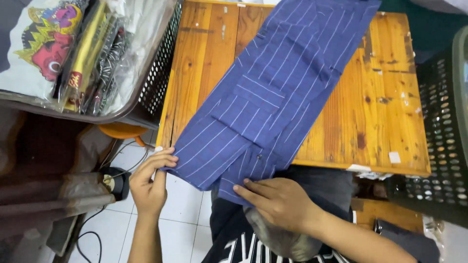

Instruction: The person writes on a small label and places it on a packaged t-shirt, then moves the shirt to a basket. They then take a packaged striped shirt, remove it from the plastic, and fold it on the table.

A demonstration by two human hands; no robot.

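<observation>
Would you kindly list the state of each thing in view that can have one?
Striped blue shirt: folded lengthwise, lying diagonally, near end overhanging the table edge.
Left hand: pinching the shirt's corner.
Right hand: resting flat on the shirt's near edge.
Wooden table: partly covered by the shirt.
Left basket: holding bagged garments.

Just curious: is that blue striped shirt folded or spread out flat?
Folded. The shirt forms a narrow strip, sides turned in, across the wooden table.
</observation>
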